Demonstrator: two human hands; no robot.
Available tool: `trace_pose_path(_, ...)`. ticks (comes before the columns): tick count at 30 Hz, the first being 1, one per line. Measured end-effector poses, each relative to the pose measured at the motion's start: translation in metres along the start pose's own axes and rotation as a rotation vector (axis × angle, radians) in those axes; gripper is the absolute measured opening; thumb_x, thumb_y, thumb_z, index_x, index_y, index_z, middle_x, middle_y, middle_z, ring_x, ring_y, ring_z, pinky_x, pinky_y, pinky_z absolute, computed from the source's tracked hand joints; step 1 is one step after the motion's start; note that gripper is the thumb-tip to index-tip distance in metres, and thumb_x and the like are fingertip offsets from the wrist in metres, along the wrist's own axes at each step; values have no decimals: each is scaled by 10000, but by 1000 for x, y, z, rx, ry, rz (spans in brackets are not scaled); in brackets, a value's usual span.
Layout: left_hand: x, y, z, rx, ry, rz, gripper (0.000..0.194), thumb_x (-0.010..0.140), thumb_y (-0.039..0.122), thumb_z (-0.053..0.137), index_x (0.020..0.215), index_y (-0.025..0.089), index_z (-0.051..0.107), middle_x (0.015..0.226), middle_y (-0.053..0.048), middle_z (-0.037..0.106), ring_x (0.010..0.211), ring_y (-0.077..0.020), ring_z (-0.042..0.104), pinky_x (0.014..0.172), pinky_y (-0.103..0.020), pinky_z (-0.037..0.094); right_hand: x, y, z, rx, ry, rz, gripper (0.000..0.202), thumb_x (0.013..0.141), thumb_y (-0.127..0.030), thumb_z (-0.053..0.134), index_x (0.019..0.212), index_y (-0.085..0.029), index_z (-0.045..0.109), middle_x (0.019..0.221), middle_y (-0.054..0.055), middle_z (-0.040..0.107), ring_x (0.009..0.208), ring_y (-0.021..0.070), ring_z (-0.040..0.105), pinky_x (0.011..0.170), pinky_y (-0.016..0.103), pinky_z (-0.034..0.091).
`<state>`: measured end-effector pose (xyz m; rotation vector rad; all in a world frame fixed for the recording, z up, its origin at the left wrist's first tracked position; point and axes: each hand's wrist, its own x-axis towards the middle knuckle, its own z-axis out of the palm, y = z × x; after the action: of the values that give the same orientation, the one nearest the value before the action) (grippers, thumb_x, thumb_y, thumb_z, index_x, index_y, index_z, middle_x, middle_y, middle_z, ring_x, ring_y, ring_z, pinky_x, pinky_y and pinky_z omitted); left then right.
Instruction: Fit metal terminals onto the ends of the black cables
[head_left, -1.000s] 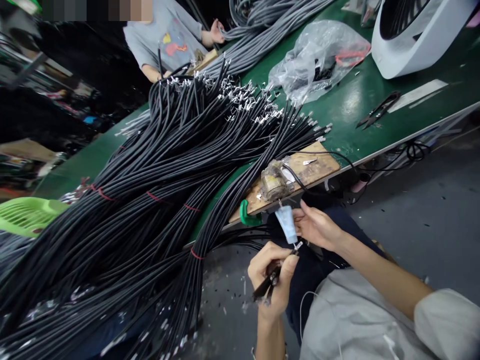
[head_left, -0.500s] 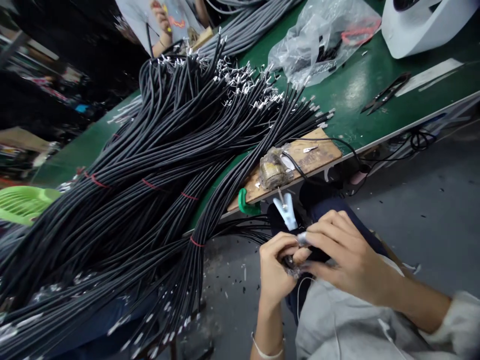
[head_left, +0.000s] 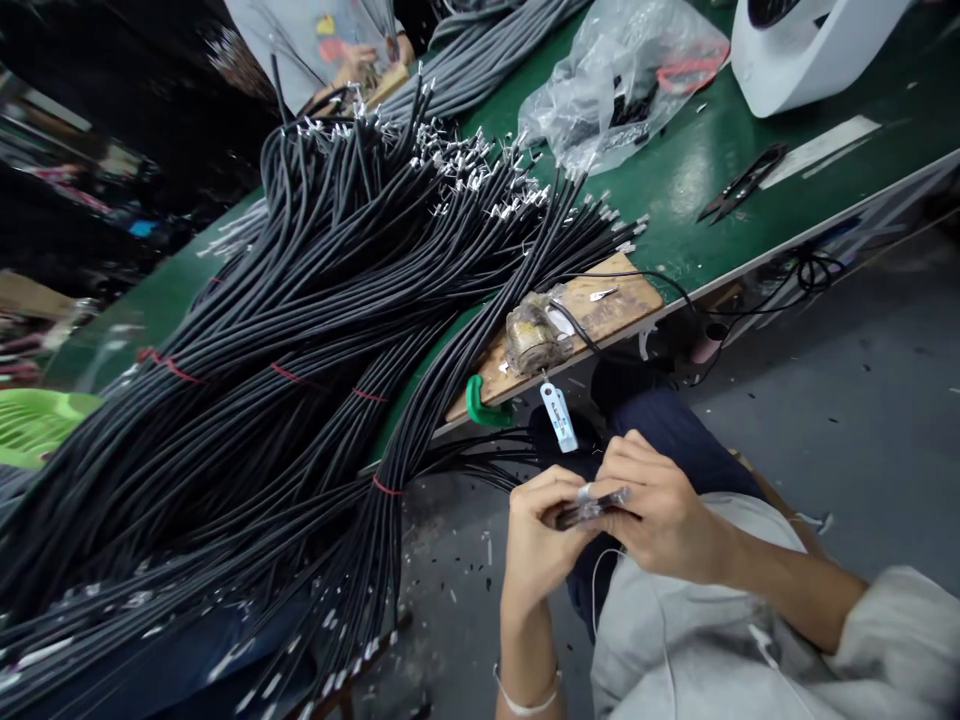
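Note:
My left hand (head_left: 541, 515) is closed around a small dark bunch (head_left: 577, 512) that looks like black cable ends with shiny, pale tips. My right hand (head_left: 649, 505) pinches the same bunch from the other side, its fingers touching those of the left. Fingers cover most of the bunch. Several black cables (head_left: 480, 458) run from under the table edge toward my left hand. Just above the hands, a light blue clothes peg (head_left: 559, 418) hangs from the shaft of a small tape-wrapped motor (head_left: 534, 338) on a wooden board (head_left: 622, 290).
Large bundles of black cable (head_left: 315, 340) with red ties cover the green table (head_left: 679, 200). A green clamp (head_left: 484, 402) grips the board's edge. Snips (head_left: 742, 185), a clear plastic bag (head_left: 600, 90) and a white housing (head_left: 817, 60) lie farther right. A co-worker's hand (head_left: 358, 62) shows at the back.
Both hands have drawn closer together, and the bunch between them now shows more lengthwise. The blue peg has turned about the shaft. My view has shifted slightly right.

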<state>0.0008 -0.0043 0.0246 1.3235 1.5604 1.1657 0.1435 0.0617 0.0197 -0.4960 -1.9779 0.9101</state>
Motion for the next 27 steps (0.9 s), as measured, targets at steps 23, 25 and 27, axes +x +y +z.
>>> trace_pose_path(23, -18, -5, 10, 165, 162, 133, 75, 783, 142, 670, 709, 149, 681, 578, -2, 614, 481, -108, 554, 471, -204, 411, 9, 13, -3, 194, -26, 192, 180, 861, -180, 588, 684, -154, 586, 640, 26, 563, 646, 148, 482, 605, 280, 403)
trace_pose_path(25, -19, -5, 13, 229, 131, 166, 55, 785, 140, 658, 742, 148, 691, 603, -6, 623, 501, -108, 553, 496, -209, 416, 9, 14, 0, 133, -2, 201, 271, 870, -178, 559, 603, -170, 513, 582, -6, 484, 607, 134, 433, 590, 274, 378)
trace_pose_path(27, -20, -5, 16, 269, 129, 178, 62, 800, 134, 642, 777, 147, 698, 622, -9, 628, 515, -105, 551, 514, -211, 420, 8, 18, 2, 142, 8, 257, 348, 879, -221, 569, 549, -175, 466, 557, -22, 431, 579, 121, 413, 566, 263, 358)
